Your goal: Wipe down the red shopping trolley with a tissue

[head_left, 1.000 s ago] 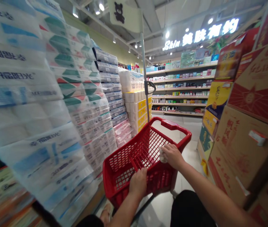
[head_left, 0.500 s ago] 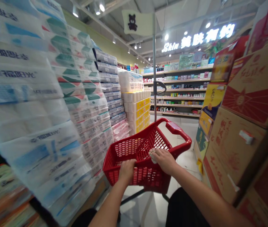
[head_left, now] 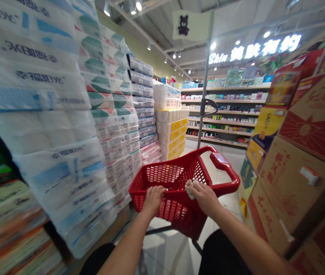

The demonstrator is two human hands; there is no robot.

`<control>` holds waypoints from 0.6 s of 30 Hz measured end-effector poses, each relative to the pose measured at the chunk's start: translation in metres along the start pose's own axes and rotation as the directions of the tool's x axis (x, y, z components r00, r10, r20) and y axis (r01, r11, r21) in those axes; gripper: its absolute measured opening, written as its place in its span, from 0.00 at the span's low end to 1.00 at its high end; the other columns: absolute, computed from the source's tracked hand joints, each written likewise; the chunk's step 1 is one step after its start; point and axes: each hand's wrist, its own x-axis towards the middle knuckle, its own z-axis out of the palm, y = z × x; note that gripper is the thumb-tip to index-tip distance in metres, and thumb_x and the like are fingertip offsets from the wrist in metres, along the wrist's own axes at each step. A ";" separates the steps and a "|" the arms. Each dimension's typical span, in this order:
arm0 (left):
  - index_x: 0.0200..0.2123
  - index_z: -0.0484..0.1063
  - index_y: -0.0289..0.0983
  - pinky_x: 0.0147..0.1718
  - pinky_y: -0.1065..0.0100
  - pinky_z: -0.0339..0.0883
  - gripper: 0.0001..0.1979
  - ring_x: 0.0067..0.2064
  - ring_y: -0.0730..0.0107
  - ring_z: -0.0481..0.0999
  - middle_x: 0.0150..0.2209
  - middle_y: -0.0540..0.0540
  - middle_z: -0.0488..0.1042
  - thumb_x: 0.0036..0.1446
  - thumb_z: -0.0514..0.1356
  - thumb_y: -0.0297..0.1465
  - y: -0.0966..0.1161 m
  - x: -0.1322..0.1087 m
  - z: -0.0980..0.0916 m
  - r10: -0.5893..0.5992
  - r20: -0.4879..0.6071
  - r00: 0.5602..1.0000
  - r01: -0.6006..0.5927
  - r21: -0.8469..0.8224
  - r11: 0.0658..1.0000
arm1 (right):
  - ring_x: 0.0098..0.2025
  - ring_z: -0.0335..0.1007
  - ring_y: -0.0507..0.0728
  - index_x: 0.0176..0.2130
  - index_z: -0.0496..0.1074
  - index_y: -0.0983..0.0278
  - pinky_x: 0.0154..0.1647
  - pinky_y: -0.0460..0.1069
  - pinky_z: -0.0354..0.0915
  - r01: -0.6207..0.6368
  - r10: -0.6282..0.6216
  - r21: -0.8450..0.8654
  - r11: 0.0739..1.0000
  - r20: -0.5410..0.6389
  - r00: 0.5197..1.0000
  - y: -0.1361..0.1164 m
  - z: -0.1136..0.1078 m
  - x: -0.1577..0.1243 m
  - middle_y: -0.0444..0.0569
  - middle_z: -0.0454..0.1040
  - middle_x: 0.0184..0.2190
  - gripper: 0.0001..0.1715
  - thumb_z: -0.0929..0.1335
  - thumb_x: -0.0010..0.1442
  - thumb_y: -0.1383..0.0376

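Red plastic lattice forms the shopping basket (head_left: 176, 187), which is carried on a wheeled frame in the aisle directly ahead of the person and appears to hold nothing. Its near rim is gripped by the left hand (head_left: 153, 198), fingers curled over the edge, while the right hand (head_left: 204, 196) is closed on a small crumpled white cloth (head_left: 189, 189) that is pressed against the rim just beside the curved red handle (head_left: 225, 168). A grey pole (head_left: 205, 88) topped with a bear flag (head_left: 191, 25) rises from the far end. Tall stacks of wrapped toilet paper packs (head_left: 65, 126) stand close on the left, and cardboard cartons (head_left: 297, 160) crowd the right, with stocked shelves (head_left: 222, 110) well beyond. Judged from this, the basket could be nudged into the paper stack if it is pushed off line, since the gap on that side looks narrow; the cloth could slip into the basket if the grip on it is loosened; the cartons could be clipped by the handle
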 end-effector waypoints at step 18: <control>0.37 0.75 0.44 0.51 0.58 0.55 0.17 0.45 0.62 0.72 0.39 0.48 0.78 0.64 0.50 0.45 -0.056 0.021 -0.014 -0.196 0.052 0.979 0.192 0.074 0.979 | 0.50 0.66 0.60 0.54 0.72 0.53 0.53 0.55 0.53 0.103 -0.112 -0.048 0.994 -0.253 0.961 -0.032 0.133 -0.025 0.46 0.77 0.47 0.23 0.60 0.66 0.70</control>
